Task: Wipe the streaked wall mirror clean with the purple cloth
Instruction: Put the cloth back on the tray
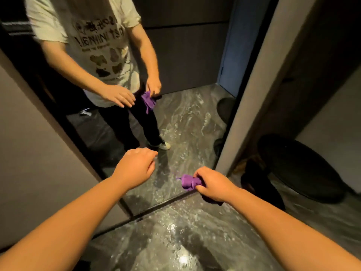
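A tall wall mirror point(187, 118) runs down to the floor ahead of me, and its lower glass looks streaky and speckled. My right hand point(212, 182) is shut on a bunched purple cloth point(188, 181), held low in front of the mirror's bottom right part. The cloth sticks out to the left of my fist and hangs dark beneath it. My left hand point(136, 167) hovers empty to the left, fingers loosely curled, in front of the lower glass. The mirror reflects a person in a pale printed T-shirt holding the same cloth.
A grey wall panel point(35, 153) flanks the mirror on the left and a grey pillar edge point(252, 90) on the right. A dark round object point(304, 173) rests on the marbled grey floor point(175, 237) at the right, with something dark beside it.
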Available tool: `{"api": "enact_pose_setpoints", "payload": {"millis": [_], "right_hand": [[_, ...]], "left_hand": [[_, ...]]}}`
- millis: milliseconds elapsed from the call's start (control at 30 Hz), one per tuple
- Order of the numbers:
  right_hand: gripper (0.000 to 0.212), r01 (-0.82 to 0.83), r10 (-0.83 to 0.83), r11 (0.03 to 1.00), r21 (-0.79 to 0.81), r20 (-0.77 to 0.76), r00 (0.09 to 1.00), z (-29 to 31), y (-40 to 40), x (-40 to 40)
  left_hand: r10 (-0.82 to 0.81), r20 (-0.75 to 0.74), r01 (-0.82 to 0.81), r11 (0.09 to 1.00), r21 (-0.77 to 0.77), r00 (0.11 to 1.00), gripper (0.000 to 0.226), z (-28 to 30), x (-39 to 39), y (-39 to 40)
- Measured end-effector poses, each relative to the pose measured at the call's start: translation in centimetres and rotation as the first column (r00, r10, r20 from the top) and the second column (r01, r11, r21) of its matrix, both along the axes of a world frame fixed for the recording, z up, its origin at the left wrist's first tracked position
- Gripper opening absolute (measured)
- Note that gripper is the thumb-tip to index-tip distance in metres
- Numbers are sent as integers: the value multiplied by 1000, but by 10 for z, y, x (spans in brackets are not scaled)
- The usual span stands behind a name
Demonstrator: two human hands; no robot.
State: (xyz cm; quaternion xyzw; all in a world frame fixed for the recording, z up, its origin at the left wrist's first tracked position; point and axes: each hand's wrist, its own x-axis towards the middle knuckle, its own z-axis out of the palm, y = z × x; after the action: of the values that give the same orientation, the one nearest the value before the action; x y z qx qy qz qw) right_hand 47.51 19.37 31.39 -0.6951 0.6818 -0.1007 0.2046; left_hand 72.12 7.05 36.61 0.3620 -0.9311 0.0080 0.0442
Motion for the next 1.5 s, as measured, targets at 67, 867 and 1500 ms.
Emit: {"api": "enact_pose_setpoints", "payload": {"millis": [67, 867, 1500], "right_hand": [[23, 44, -44, 999, -3, -95, 994, -15, 20, -35], [31, 708, -679, 697, 111, -212, 703, -218, 120, -539], [67, 737, -678, 649, 188, -297, 673, -369, 100, -547]], "left_hand": [[-102, 121, 102, 995, 11, 987, 34, -18, -44, 5], [-521, 253, 369, 804, 467, 815, 25, -254, -628, 41], [-650, 394, 515, 758, 401, 649, 88, -416, -735, 15]]}}
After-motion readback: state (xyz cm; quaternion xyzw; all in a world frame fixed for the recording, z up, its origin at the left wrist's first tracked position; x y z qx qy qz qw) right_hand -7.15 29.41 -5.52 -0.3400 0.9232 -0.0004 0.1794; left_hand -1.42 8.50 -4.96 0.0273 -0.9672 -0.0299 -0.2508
